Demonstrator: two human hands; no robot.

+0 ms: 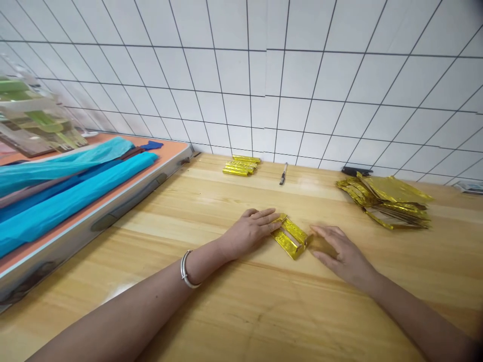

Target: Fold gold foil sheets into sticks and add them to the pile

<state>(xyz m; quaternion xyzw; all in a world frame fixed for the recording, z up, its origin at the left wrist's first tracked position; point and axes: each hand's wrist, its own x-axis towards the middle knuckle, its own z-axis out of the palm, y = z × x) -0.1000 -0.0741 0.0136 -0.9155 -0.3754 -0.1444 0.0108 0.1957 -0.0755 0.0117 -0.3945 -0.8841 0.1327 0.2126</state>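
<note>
A gold foil piece (290,238) with a pale strip along its middle lies partly folded on the wooden table. My left hand (253,230) rests flat beside it, fingertips on its upper left edge. My right hand (341,254) is at its right end, thumb and fingers apart, with nothing seen between them. Whether the right fingertips touch the foil is hard to tell.
Narrow folded gold strips (240,165) and a pen-like tool (283,174) lie near the tiled wall. Stacked gold sheets (396,201) and a black object (356,171) are at the right. Blue rolled material (79,193) lies on an orange-topped surface (173,150) at the left.
</note>
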